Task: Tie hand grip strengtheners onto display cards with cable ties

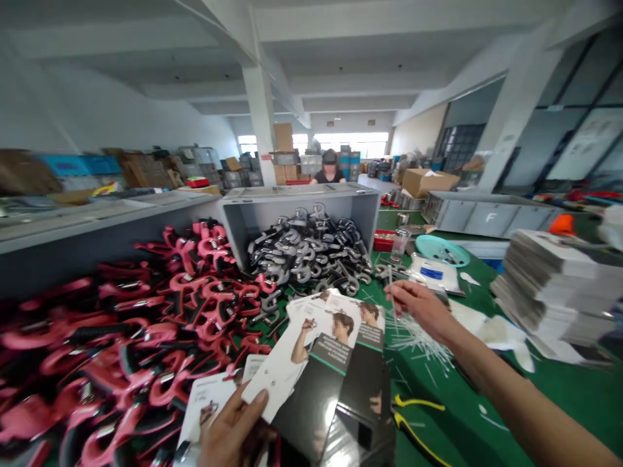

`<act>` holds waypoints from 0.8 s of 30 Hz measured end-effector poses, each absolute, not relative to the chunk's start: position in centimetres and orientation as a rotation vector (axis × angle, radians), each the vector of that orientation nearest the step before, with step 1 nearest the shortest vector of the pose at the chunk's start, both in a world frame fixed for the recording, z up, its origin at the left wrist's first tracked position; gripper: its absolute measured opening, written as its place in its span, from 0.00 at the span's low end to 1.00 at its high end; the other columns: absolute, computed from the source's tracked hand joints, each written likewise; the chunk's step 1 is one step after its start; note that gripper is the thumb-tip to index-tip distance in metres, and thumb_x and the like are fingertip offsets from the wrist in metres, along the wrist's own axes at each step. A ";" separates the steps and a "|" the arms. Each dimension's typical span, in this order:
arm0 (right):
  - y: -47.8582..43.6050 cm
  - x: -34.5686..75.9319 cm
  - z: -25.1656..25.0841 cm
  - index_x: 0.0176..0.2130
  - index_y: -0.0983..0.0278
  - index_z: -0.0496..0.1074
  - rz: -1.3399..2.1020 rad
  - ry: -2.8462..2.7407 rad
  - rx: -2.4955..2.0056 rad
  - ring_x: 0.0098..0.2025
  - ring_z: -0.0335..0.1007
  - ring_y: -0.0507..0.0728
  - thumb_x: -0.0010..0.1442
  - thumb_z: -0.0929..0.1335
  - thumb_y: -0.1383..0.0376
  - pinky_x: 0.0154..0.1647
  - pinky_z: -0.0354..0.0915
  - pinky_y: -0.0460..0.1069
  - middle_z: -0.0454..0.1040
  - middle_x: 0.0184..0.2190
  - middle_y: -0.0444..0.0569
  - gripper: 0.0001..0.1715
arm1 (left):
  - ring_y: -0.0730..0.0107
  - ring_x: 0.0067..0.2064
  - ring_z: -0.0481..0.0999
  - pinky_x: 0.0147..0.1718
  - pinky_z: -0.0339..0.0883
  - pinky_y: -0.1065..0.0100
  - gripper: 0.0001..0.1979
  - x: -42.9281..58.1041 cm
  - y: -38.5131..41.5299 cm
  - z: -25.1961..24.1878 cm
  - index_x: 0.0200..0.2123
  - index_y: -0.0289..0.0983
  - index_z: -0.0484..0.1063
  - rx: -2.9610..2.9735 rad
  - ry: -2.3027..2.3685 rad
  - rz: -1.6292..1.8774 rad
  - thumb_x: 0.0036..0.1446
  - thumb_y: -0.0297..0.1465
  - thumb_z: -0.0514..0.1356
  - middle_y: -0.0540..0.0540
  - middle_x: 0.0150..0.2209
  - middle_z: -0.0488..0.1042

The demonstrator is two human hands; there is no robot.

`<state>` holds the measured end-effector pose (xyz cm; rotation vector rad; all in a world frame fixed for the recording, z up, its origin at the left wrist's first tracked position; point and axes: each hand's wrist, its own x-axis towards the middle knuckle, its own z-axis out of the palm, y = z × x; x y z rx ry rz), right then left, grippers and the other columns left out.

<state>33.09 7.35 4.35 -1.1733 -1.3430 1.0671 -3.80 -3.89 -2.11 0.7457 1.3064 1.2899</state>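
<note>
My left hand is closed on a printed packaging card, its thumb on the white corner beside two small holes. Something dark and reddish under the card is mostly hidden. More black-and-white cards lie just behind and to the right. Between the fingertips of my right hand is a thin whitish plastic strip, held upright. Below that hand a loose pile of similar plastic strips spreads over the green table. Yellow-handled pliers lie near the front.
Pink hand grips are heaped on the left. A grey crate on its side spills grey hand grips. To the right are a turquoise plate, stacked cards and a grey bin. Another person sits beyond.
</note>
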 end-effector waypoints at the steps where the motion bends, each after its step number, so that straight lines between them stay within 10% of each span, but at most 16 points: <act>1: 7.4 32.8 4.8 0.38 0.64 0.75 1.013 -1.332 -1.159 0.26 0.65 0.49 0.57 0.73 0.50 0.27 0.63 0.46 0.72 0.28 0.43 0.19 | 0.70 0.20 0.72 0.20 0.68 0.69 0.27 -3.5 -3.6 -1.6 0.45 0.35 0.77 0.720 1.249 1.305 0.43 0.43 0.72 0.47 0.26 0.77; 15: 6.5 15.0 5.7 0.44 0.61 0.68 0.844 -1.801 -0.865 0.26 0.77 0.52 0.70 0.63 0.58 0.26 0.72 0.46 0.79 0.30 0.46 0.09 | 0.75 0.21 0.70 0.17 0.62 0.74 0.11 -4.7 0.9 -0.1 0.38 0.33 0.76 0.802 0.973 1.161 0.51 0.32 0.66 0.48 0.27 0.76; 24: 6.7 15.3 4.1 0.45 0.61 0.68 0.796 -1.906 -0.887 0.26 0.76 0.52 0.71 0.62 0.59 0.29 0.71 0.46 0.78 0.29 0.45 0.10 | 0.70 0.37 0.78 0.35 0.69 0.72 0.15 -3.7 0.3 -2.4 0.45 0.36 0.74 0.546 0.986 1.566 0.60 0.39 0.62 0.44 0.41 0.78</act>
